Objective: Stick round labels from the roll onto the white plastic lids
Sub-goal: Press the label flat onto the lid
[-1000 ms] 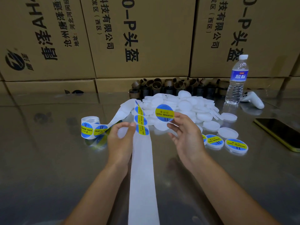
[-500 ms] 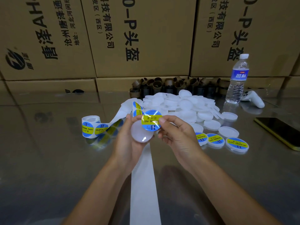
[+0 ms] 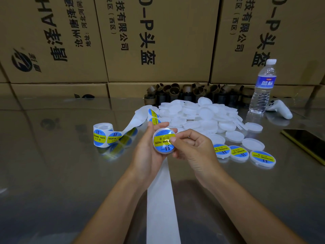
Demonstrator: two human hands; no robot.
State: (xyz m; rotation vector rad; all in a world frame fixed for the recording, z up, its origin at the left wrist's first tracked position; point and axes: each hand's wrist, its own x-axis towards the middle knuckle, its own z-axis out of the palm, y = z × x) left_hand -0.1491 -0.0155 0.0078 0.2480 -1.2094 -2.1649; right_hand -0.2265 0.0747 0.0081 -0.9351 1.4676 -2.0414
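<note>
Head view: left hand (image 3: 147,152) grips a white lid (image 3: 163,152) by its edge above the worktop (image 3: 52,173). Right hand (image 3: 195,150) pinches it, thumb pressing the round label (image 3: 163,140) down. Label roll (image 3: 102,136) lies left of the hands, lid pile (image 3: 198,115) beyond them.

Your widest open bench (image 3: 52,173) lies to the left, near side of the label roll (image 3: 102,134). Straight ahead the pile of white lids (image 3: 198,115) blocks you, with cardboard cores (image 3: 184,94) and boxes (image 3: 158,41) walling the back. On the right, labelled lids (image 3: 239,153), a bottle (image 3: 263,88) and a phone (image 3: 306,143) crowd the way. A backing strip (image 3: 161,199) runs down the middle.
</note>
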